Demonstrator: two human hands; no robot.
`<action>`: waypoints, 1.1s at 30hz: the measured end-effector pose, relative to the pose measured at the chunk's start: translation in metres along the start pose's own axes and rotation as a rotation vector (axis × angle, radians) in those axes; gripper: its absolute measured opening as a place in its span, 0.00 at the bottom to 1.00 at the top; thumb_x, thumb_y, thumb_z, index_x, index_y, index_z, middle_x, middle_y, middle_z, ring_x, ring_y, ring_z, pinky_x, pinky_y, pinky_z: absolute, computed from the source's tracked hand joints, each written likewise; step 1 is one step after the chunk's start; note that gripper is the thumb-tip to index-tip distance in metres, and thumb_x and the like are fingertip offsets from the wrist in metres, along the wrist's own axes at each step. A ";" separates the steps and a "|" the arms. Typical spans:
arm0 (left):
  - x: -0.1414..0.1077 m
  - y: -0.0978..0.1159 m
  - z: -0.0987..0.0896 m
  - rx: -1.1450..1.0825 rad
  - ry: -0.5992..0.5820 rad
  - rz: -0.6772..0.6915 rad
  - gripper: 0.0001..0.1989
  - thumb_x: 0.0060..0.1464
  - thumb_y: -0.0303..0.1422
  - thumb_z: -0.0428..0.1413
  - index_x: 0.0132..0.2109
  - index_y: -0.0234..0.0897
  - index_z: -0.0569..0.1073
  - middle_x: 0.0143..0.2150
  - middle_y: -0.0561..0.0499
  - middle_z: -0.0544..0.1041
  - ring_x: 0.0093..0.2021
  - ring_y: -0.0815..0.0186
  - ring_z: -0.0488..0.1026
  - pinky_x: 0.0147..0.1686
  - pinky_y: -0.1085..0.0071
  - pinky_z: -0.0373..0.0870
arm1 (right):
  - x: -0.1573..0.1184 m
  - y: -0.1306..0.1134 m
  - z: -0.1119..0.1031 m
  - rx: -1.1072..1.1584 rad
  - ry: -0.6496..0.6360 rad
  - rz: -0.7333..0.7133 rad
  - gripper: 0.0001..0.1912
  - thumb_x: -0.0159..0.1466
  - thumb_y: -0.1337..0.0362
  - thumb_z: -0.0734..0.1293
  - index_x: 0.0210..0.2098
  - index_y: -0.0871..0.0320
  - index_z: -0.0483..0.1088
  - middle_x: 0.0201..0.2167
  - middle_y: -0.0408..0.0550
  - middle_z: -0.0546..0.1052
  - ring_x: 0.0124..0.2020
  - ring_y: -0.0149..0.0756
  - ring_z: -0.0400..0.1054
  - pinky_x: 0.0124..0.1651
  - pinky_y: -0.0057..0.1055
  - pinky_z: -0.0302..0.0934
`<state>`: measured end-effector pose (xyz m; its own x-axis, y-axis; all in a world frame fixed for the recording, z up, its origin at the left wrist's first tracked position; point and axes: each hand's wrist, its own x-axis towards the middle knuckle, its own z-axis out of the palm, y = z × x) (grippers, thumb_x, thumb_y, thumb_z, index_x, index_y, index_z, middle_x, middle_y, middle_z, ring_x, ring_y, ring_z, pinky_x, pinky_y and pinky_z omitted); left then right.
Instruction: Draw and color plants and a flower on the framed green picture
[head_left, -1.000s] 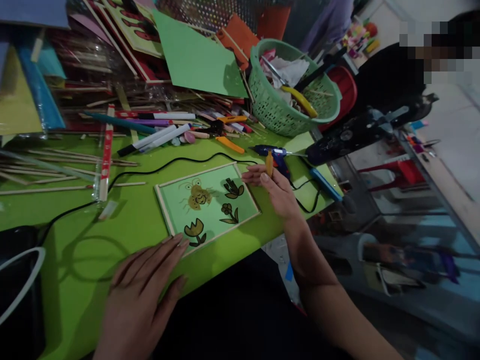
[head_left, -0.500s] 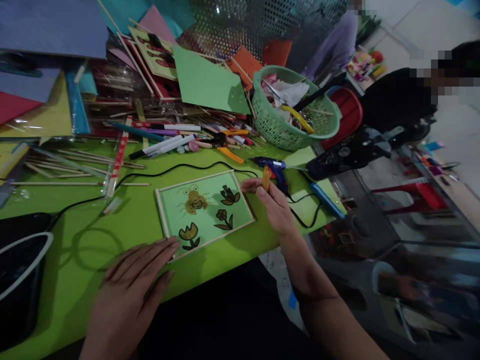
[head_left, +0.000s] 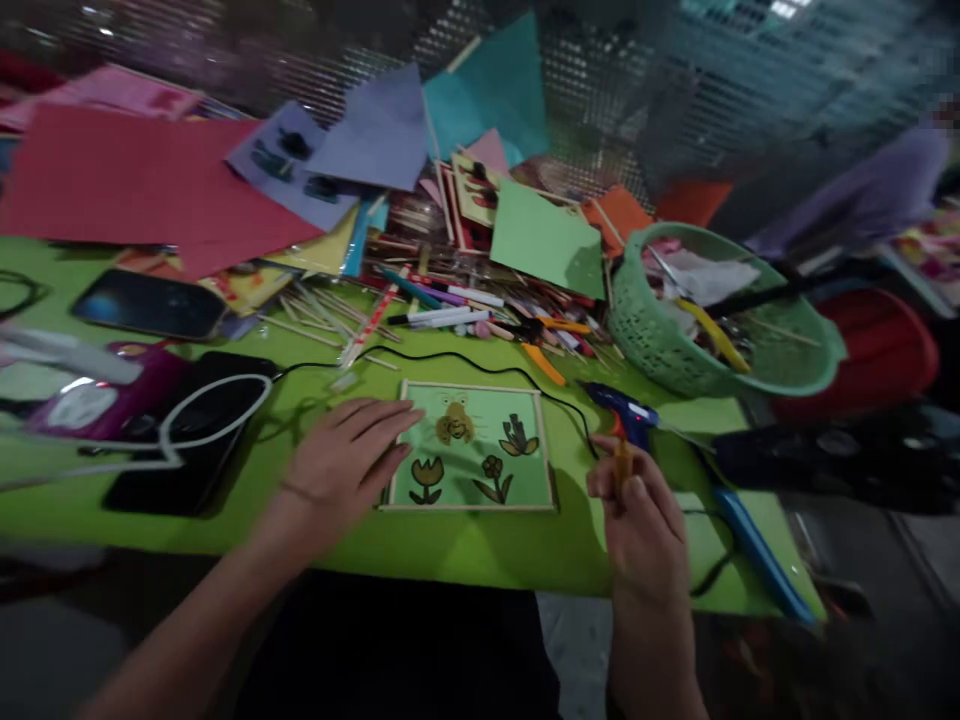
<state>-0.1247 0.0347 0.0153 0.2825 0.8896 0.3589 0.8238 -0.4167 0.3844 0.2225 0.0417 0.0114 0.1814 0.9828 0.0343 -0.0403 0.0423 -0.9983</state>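
Observation:
A green picture card (head_left: pixel 465 460) lies on the table, edged with thin wooden sticks, with drawn flowers and a brown bug-like figure on it. My left hand (head_left: pixel 337 470) rests at its left edge, fingers stretched out over the stick border. Off the card's right side, my right hand (head_left: pixel 645 510) is closed around a short orange-yellow stick-like tool (head_left: pixel 622 465); its exact kind is not clear. Just beyond that hand lies a blue glue gun (head_left: pixel 634 415) with its black cord running behind the card.
Behind are markers (head_left: pixel 450 318), wooden sticks (head_left: pixel 315 315) and coloured paper (head_left: pixel 547 235). A green basket (head_left: pixel 667 370) of tools stands at the back right. Phones (head_left: pixel 150 303), a black case (head_left: pixel 195 440) and a white cable lie left. A blue tool (head_left: pixel 765 550) lies at the right edge.
My head has turned left, so the scene has shifted right and levelled out. My left hand still touches the card's left side. My right hand still holds the orange-yellow stick, now farther from the card.

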 end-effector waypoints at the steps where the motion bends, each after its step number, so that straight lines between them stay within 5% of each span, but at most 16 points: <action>1: 0.008 -0.001 -0.001 0.059 -0.027 -0.008 0.18 0.74 0.36 0.51 0.63 0.42 0.80 0.64 0.46 0.82 0.61 0.54 0.79 0.66 0.54 0.73 | 0.002 0.000 -0.002 0.013 -0.010 0.009 0.17 0.66 0.48 0.74 0.50 0.48 0.84 0.38 0.49 0.77 0.31 0.36 0.61 0.34 0.35 0.56; 6: 0.040 -0.012 -0.009 0.254 -0.121 -0.130 0.20 0.71 0.30 0.51 0.65 0.37 0.76 0.65 0.41 0.80 0.65 0.50 0.76 0.71 0.50 0.67 | 0.004 0.001 -0.008 0.005 -0.041 0.031 0.17 0.66 0.49 0.73 0.49 0.49 0.84 0.31 0.48 0.73 0.31 0.39 0.61 0.34 0.37 0.57; 9: 0.051 -0.022 -0.009 0.328 -0.135 -0.170 0.19 0.69 0.26 0.50 0.61 0.34 0.79 0.63 0.38 0.81 0.62 0.46 0.77 0.65 0.49 0.72 | 0.000 0.001 -0.009 -0.002 -0.019 0.025 0.15 0.66 0.50 0.73 0.48 0.48 0.84 0.31 0.48 0.72 0.30 0.39 0.61 0.34 0.38 0.58; 17: 0.070 -0.029 -0.007 0.394 -0.199 -0.187 0.18 0.68 0.26 0.52 0.58 0.38 0.82 0.62 0.40 0.82 0.62 0.44 0.76 0.64 0.47 0.69 | -0.004 -0.005 -0.006 0.108 0.014 0.040 0.14 0.66 0.50 0.72 0.46 0.47 0.84 0.26 0.45 0.67 0.27 0.37 0.59 0.32 0.37 0.57; 26: 0.151 0.007 0.031 0.296 -0.225 0.004 0.18 0.70 0.29 0.52 0.60 0.41 0.81 0.60 0.44 0.83 0.62 0.47 0.76 0.63 0.50 0.68 | -0.010 -0.003 -0.008 0.216 -0.032 0.118 0.08 0.68 0.50 0.71 0.41 0.43 0.81 0.35 0.49 0.75 0.25 0.36 0.56 0.28 0.38 0.58; 33: 0.199 0.009 0.062 0.330 -0.201 0.070 0.14 0.71 0.31 0.54 0.51 0.39 0.85 0.53 0.41 0.85 0.60 0.46 0.77 0.61 0.49 0.69 | -0.013 -0.002 -0.005 0.382 -0.050 0.218 0.08 0.64 0.51 0.75 0.41 0.44 0.82 0.37 0.51 0.79 0.24 0.34 0.57 0.28 0.36 0.57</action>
<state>-0.0305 0.2199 0.0374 0.4075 0.8936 0.1884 0.9036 -0.4244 0.0585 0.2257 0.0280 0.0128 0.0809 0.9831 -0.1640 -0.4346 -0.1132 -0.8935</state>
